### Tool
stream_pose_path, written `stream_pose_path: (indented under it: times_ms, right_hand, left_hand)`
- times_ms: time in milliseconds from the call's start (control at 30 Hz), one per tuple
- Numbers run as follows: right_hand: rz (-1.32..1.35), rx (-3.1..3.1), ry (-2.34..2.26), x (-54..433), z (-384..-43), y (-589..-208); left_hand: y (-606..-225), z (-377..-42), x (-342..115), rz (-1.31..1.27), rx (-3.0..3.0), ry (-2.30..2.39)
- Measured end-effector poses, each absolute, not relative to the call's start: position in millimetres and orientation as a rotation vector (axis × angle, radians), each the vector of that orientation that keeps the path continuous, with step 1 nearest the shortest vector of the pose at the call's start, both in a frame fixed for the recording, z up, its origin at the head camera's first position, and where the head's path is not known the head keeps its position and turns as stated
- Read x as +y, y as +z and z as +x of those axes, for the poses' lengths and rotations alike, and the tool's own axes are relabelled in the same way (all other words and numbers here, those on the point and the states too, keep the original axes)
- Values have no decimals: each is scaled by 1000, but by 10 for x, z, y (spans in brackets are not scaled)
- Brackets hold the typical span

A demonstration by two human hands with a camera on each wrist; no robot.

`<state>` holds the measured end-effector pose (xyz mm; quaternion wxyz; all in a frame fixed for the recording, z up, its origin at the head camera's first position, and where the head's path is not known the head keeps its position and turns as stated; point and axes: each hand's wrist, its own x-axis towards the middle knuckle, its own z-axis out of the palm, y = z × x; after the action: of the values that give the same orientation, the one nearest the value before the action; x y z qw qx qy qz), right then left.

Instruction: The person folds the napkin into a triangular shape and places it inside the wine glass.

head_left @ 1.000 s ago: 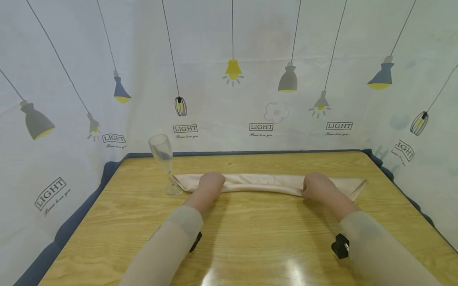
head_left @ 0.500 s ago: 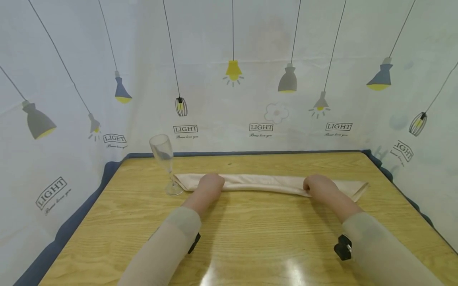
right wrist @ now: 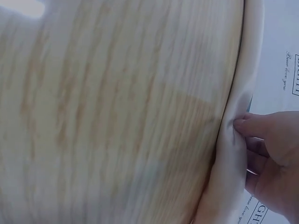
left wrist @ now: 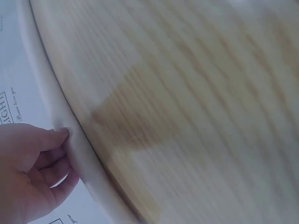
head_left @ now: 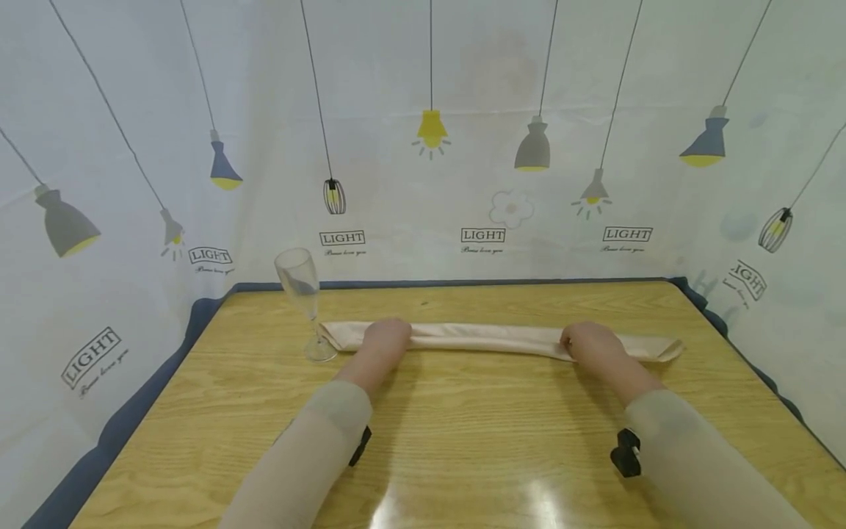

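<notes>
A pale beige cloth napkin [head_left: 485, 338] lies rolled into a long narrow strip across the far part of the table. My left hand [head_left: 386, 343] grips the strip toward its left end. Toward its right end my right hand [head_left: 595, 347] pinches it the same way. Up close in the left wrist view, the thumb and curled fingers of the left hand [left wrist: 39, 170] hold the smooth rolled edge. The right wrist view has the right hand [right wrist: 273, 156] with its thumb pressed on the roll and its fingers behind it. Just beyond the left end stands a clear champagne flute [head_left: 300, 286].
The wooden table [head_left: 476, 426] has a glossy surface with light reflections near the front. Around its back and sides hangs a white curtain [head_left: 410, 213] printed with lamps. A dark blue edge [head_left: 152, 386] runs along the table's border.
The near edge of the napkin has rolled over further, so the strip is narrower. Its flared right end has folded in. Both hands stay almost in the same spots.
</notes>
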<state>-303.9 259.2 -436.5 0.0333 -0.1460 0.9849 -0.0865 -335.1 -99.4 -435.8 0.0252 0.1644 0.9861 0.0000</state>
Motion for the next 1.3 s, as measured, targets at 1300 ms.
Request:
stream_pose_path:
  times_ms: [1300]
  right_hand:
    - [-512, 2956, -203, 2709, -2955, -4312]
  left_hand:
    - [-4351, -3383, -998, 307, 2978, 100]
